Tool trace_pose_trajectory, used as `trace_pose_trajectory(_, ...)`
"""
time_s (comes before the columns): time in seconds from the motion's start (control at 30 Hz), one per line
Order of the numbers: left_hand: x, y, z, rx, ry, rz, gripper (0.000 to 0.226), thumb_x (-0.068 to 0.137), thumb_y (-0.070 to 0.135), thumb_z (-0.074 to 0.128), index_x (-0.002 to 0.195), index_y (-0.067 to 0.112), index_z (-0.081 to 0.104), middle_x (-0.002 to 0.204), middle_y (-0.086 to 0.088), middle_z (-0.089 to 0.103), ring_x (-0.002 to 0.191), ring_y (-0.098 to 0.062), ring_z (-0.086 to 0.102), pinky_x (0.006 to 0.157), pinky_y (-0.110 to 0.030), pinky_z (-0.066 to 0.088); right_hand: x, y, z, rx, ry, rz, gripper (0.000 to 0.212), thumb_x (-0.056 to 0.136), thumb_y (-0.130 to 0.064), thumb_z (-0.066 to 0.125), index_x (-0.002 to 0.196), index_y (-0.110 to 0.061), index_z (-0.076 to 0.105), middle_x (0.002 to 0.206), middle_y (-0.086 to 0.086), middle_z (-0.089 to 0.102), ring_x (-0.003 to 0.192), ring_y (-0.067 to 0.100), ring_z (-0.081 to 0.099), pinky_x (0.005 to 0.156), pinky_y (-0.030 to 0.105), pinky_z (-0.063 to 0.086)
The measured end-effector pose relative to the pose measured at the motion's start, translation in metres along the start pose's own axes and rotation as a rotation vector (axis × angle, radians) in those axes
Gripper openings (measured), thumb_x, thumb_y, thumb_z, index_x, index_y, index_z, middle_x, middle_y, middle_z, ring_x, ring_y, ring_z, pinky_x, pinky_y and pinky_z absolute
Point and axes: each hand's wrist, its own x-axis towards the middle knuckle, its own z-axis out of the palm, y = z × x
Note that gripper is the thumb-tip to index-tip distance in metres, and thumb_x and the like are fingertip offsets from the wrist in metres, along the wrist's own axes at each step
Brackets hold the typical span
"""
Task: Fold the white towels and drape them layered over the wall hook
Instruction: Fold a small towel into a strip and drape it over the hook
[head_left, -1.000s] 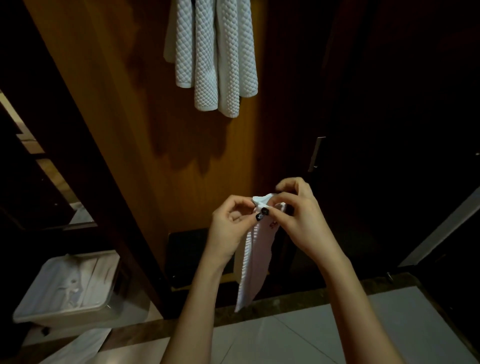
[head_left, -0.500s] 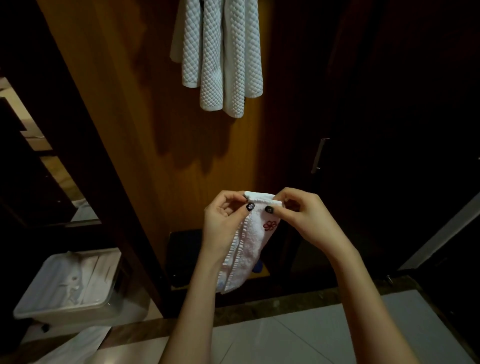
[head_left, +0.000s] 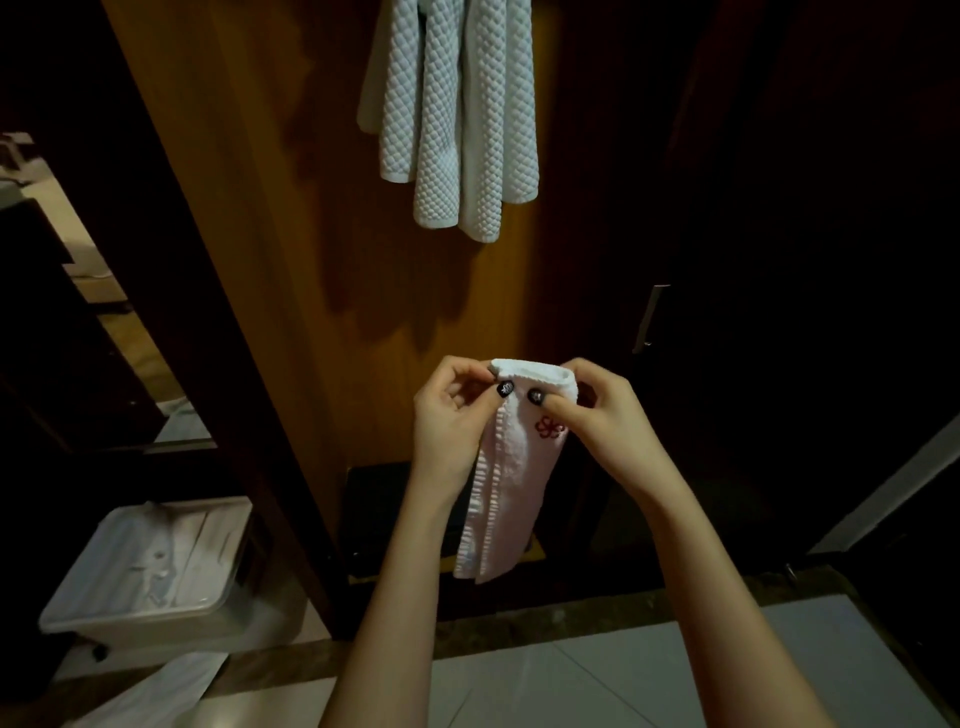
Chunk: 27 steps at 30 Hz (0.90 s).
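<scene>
Quilted cloth towels (head_left: 457, 114), glossy wood panel (head_left: 291, 260)

We find bare orange-brown wooden wall panel (head_left: 322, 312) below the hanging white waffle-weave towels (head_left: 457, 119); a translucent plastic bin (head_left: 156, 577) sits low left.

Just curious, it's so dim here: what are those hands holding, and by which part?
A small folded white towel, pinched along its top folded edge: left hand at the left corner, right hand at the right. The rest hangs free.

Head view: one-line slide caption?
Left hand and right hand pinch the top edge of a folded white towel below waffle towels hanging on the wooden wall.
</scene>
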Motion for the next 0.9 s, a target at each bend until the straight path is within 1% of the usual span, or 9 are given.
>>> trace_pose_trajectory(0.1, 0.002, -0.005, 0.003, 0.001, -0.007, -0.034, 0.022, 0.084, -0.004, 0.068, 0.084, 0.017, 0.060, 0.098, 0.008, 0.067, 0.089, -0.003, 0.068, 0.073, -0.016, 0.052, 0.007, -0.001, 0.005, 0.047, 0.038, -0.024, 0.012, 0.091, -0.013, 0.065, 0.086, -0.008, 0.056, 0.089, 0.010, 0.064, 0.082, 0.022, 0.066, 0.068, 0.036, 0.054)
trace_pose_trajectory(0.17, 0.000, -0.013, 0.002, 0.130, -0.013, -0.008, 0.023, 0.084, 0.004, 0.072, 0.084, 0.024, 0.061, 0.105, 0.011, 0.064, 0.091, 0.000, 0.065, 0.074, -0.015, 0.051, 0.013, -0.002, 0.009, 0.069, 0.073, -0.030, 0.014, 0.092, -0.013, 0.064, 0.085, -0.011, 0.053, 0.084, 0.010, 0.060, 0.076, 0.018, 0.061, 0.063, 0.030, 0.050)
trace_pose_trajectory(0.3, -0.002, -0.034, -0.006, 0.461, -0.062, 0.042, 0.025, 0.081, 0.016, 0.076, 0.077, 0.034, 0.059, 0.093, 0.013, 0.060, 0.084, 0.002, 0.058, 0.071, -0.008, 0.043, 0.029, -0.008, 0.010, 0.174, 0.198, -0.038, 0.009, 0.093, -0.014, 0.063, 0.088, -0.014, 0.056, 0.084, 0.003, 0.061, 0.075, 0.010, 0.061, 0.062, 0.022, 0.049)
trace_pose_trajectory(0.43, 0.010, -0.045, -0.007, 0.533, -0.159, -0.056, 0.013, 0.082, 0.022, 0.076, 0.086, 0.027, 0.065, 0.091, 0.017, 0.058, 0.086, 0.008, 0.056, 0.071, -0.004, 0.041, 0.049, -0.021, 0.006, 0.232, 0.285, -0.073, 0.010, 0.093, -0.015, 0.064, 0.087, -0.017, 0.057, 0.084, -0.001, 0.062, 0.075, 0.006, 0.062, 0.064, 0.021, 0.050)
trace_pose_trajectory(0.57, 0.028, -0.045, -0.002, 0.566, -0.129, -0.058, 0.021, 0.081, 0.021, 0.077, 0.090, 0.025, 0.059, 0.093, 0.020, 0.051, 0.088, 0.023, 0.047, 0.069, 0.003, 0.035, 0.063, -0.032, 0.003, 0.269, 0.288, -0.123, 0.014, 0.093, -0.013, 0.064, 0.085, -0.017, 0.053, 0.084, 0.000, 0.060, 0.077, 0.009, 0.061, 0.066, 0.024, 0.051)
trace_pose_trajectory(0.67, 0.042, -0.040, 0.000, 0.536, -0.204, -0.065, 0.019, 0.080, 0.018, 0.078, 0.085, 0.007, 0.063, 0.095, -0.002, 0.054, 0.081, 0.004, 0.051, 0.069, -0.006, 0.037, 0.075, -0.042, -0.006, 0.303, 0.280, -0.143, 0.015, 0.093, -0.013, 0.064, 0.085, -0.016, 0.051, 0.087, 0.006, 0.059, 0.081, 0.018, 0.060, 0.070, 0.031, 0.051)
trace_pose_trajectory(0.77, 0.051, -0.032, 0.004, 0.466, -0.195, -0.019, 0.026, 0.081, 0.015, 0.077, 0.076, -0.001, 0.057, 0.085, -0.017, 0.054, 0.072, -0.020, 0.049, 0.065, -0.030, 0.041, 0.090, -0.053, -0.019, 0.340, 0.294, -0.152, 0.018, 0.093, -0.010, 0.063, 0.084, -0.015, 0.049, 0.088, 0.009, 0.058, 0.084, 0.023, 0.058, 0.073, 0.036, 0.049)
trace_pose_trajectory(0.83, 0.058, -0.025, 0.008, 0.444, -0.159, 0.044, 0.029, 0.082, 0.013, 0.074, 0.072, 0.001, 0.050, 0.070, -0.014, 0.046, 0.064, -0.014, 0.040, 0.060, -0.027, 0.034, 0.101, -0.060, -0.028, 0.356, 0.306, -0.144, 0.019, 0.093, -0.008, 0.062, 0.083, -0.015, 0.047, 0.086, 0.007, 0.056, 0.085, 0.023, 0.057, 0.074, 0.037, 0.048)
trace_pose_trajectory(0.9, 0.065, -0.020, 0.012, 0.438, -0.133, 0.105, 0.030, 0.086, 0.014, 0.071, 0.072, 0.004, 0.047, 0.064, -0.003, 0.039, 0.061, -0.007, 0.034, 0.057, -0.023, 0.029, 0.110, -0.066, -0.037, 0.346, 0.306, -0.136, 0.020, 0.093, -0.007, 0.061, 0.083, -0.015, 0.046, 0.086, 0.006, 0.054, 0.086, 0.023, 0.055, 0.075, 0.038, 0.046)
